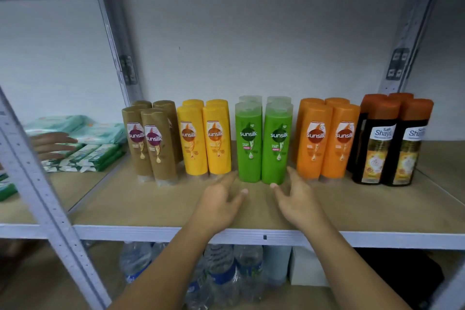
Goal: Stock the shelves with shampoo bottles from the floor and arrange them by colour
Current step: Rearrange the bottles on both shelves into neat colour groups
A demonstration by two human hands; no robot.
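Grey metal shelving (50, 196) with pale wooden boards (151, 205) against a plain white wall (251, 45).

Your left hand (219, 202) and right hand (297, 200) hover over the shelf (151, 206), fingers spread, flanking the green bottles (263, 148). Yellow bottles (203, 143) stand left of them, orange bottles (327, 146) right.

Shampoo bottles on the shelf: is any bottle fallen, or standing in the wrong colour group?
Nothing stands out. The brown plastic bottles, yellow bottles, green bottles, orange bottles and black orange-capped bottles all stand upright, each colour together.
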